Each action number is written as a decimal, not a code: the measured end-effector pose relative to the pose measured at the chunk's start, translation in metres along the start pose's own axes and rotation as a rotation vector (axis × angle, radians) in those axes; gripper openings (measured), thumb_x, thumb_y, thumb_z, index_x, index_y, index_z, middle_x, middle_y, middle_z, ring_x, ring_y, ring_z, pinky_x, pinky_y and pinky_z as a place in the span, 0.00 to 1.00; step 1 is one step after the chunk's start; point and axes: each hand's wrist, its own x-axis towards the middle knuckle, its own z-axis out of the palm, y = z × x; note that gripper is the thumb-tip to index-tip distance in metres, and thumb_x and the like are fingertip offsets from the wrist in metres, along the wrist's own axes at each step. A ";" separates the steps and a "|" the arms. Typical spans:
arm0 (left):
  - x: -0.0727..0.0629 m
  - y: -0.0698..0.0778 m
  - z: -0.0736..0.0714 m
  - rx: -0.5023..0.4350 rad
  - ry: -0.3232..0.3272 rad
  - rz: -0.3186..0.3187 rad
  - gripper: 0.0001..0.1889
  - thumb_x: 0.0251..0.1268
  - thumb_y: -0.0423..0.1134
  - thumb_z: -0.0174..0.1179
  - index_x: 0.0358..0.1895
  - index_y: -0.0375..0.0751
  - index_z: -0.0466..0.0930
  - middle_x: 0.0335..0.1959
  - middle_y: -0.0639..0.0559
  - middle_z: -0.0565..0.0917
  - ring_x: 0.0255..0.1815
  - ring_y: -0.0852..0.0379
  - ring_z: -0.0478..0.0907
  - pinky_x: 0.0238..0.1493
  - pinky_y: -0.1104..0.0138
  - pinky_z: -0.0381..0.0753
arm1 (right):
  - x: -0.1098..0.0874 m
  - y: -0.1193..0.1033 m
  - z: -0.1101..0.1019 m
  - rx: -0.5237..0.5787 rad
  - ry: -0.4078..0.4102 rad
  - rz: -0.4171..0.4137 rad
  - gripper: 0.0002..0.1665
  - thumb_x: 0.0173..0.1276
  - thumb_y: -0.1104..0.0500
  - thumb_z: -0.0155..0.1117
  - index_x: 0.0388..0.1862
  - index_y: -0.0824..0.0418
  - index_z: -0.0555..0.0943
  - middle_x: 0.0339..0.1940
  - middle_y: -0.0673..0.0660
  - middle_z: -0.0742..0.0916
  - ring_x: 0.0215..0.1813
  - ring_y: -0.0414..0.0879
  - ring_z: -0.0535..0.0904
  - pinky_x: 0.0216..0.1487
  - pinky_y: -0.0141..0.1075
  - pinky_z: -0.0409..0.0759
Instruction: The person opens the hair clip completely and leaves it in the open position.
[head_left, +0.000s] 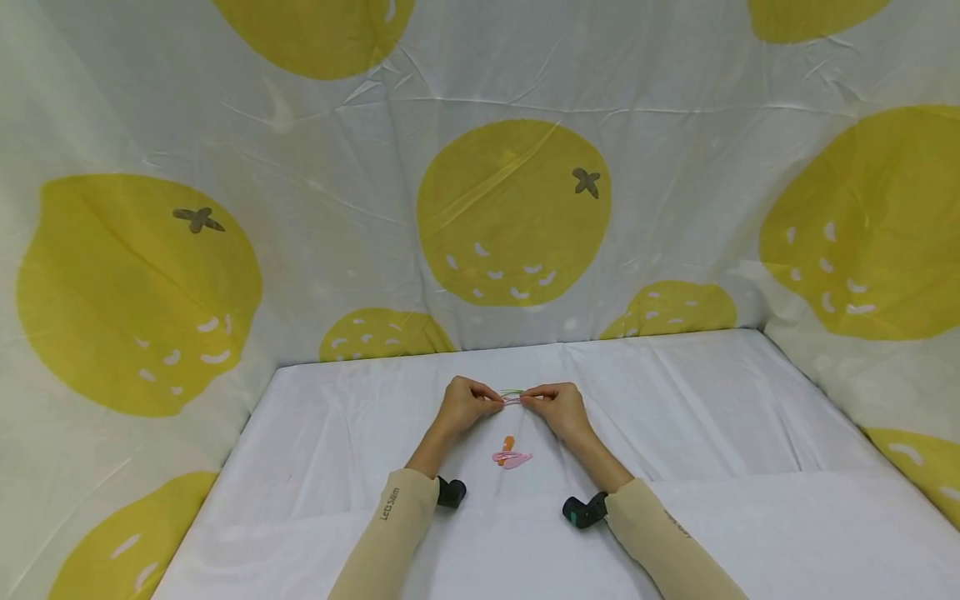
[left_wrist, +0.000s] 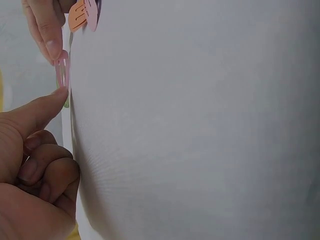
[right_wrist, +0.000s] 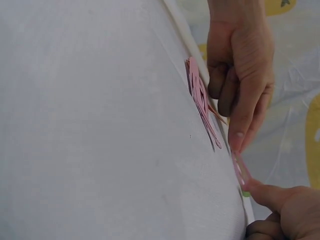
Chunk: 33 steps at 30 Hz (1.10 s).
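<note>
A pink snap hair clip [head_left: 512,402] [left_wrist: 62,72] is stretched between both hands at the middle of the table. My left hand [head_left: 463,403] pinches one end of it between thumb and finger. At the opposite end, the right hand [head_left: 557,407] pinches it in the same way. Just behind it shows a green hair clip [head_left: 512,391]; whether the fingers hold that one too cannot be told. Nearer to me, pink hair clips [head_left: 517,459] lie across an orange hair clip [head_left: 508,443] on the cloth, between the forearms.
White cloth [head_left: 330,458] with creases covers the table. Behind it and at the sides hangs a curtain [head_left: 345,208] printed with yellow fruit. A black wrist camera [head_left: 452,492] sits by the left cuff and another black camera [head_left: 583,511] by the right.
</note>
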 end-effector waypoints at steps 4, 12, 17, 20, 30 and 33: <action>0.000 -0.001 0.000 -0.002 0.004 0.004 0.03 0.57 0.30 0.76 0.32 0.33 0.93 0.15 0.58 0.71 0.24 0.60 0.65 0.25 0.71 0.61 | 0.000 0.001 0.000 -0.004 -0.003 -0.005 0.06 0.63 0.61 0.78 0.36 0.63 0.93 0.23 0.57 0.89 0.19 0.37 0.63 0.22 0.29 0.59; -0.002 0.001 0.000 -0.005 -0.001 -0.009 0.03 0.57 0.31 0.76 0.32 0.35 0.93 0.15 0.58 0.73 0.26 0.60 0.66 0.26 0.71 0.61 | -0.002 -0.001 -0.001 0.004 -0.012 -0.002 0.06 0.63 0.60 0.78 0.37 0.62 0.94 0.18 0.59 0.85 0.18 0.36 0.62 0.22 0.29 0.58; -0.004 0.001 -0.001 -0.013 0.019 0.020 0.03 0.56 0.30 0.76 0.32 0.34 0.93 0.13 0.59 0.72 0.21 0.62 0.64 0.23 0.72 0.60 | -0.002 0.000 -0.003 0.010 -0.005 0.001 0.06 0.63 0.60 0.78 0.37 0.61 0.94 0.29 0.58 0.91 0.21 0.36 0.65 0.23 0.29 0.60; -0.007 0.002 -0.002 -0.024 0.027 0.026 0.03 0.56 0.30 0.76 0.32 0.33 0.93 0.13 0.59 0.72 0.20 0.62 0.63 0.22 0.72 0.60 | -0.002 0.001 -0.004 0.015 0.006 0.006 0.07 0.63 0.59 0.78 0.37 0.61 0.94 0.34 0.58 0.92 0.23 0.37 0.66 0.24 0.30 0.62; -0.028 0.021 -0.022 -0.063 -0.084 -0.029 0.05 0.59 0.37 0.76 0.37 0.41 0.94 0.24 0.54 0.79 0.29 0.58 0.66 0.31 0.69 0.64 | -0.014 -0.002 -0.016 0.036 -0.055 0.098 0.11 0.64 0.54 0.78 0.42 0.58 0.93 0.41 0.56 0.91 0.33 0.41 0.69 0.31 0.30 0.65; -0.037 0.022 -0.032 -0.071 -0.115 -0.045 0.06 0.58 0.40 0.77 0.37 0.44 0.94 0.25 0.54 0.79 0.31 0.57 0.67 0.34 0.67 0.65 | -0.022 -0.006 -0.020 0.026 -0.086 0.135 0.12 0.65 0.52 0.77 0.43 0.56 0.93 0.41 0.53 0.91 0.39 0.42 0.73 0.37 0.31 0.68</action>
